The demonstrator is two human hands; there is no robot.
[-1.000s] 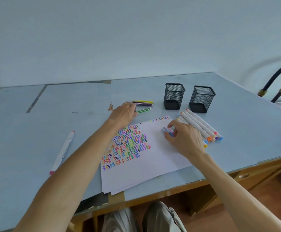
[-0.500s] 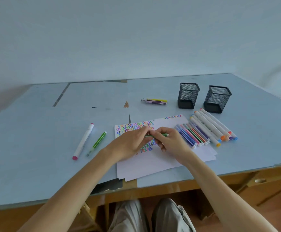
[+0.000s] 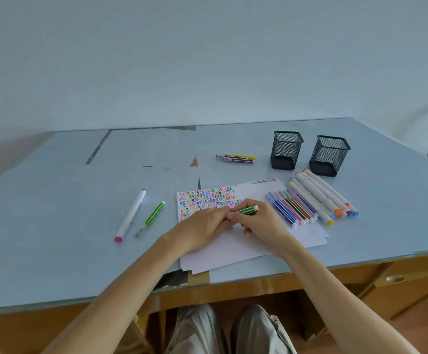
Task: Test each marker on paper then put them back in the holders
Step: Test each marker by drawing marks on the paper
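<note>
Both hands meet over the white paper [image 3: 258, 244], which is covered in coloured squiggles. My right hand [image 3: 261, 223] grips a dark green striped marker [image 3: 247, 210]. My left hand [image 3: 205, 228] pinches that marker's left end, which is hidden under the fingers. Two black mesh holders [image 3: 286, 150] [image 3: 329, 155] stand with nothing showing above their rims at the back right. A row of thin markers [image 3: 290, 209] and thick white markers [image 3: 320, 195] lies on and beside the paper's right side.
A thick white marker with pink ends [image 3: 130, 215] and a light green marker [image 3: 151, 217] lie left of the paper. A yellow and a purple marker [image 3: 237, 158] lie behind it. The table's front edge [image 3: 233, 284] is close to my knees.
One second ago my left hand reached to the markers behind the paper and my right touched the thin markers. Now both hands hold a green marker over the paper; the view has shifted.
</note>
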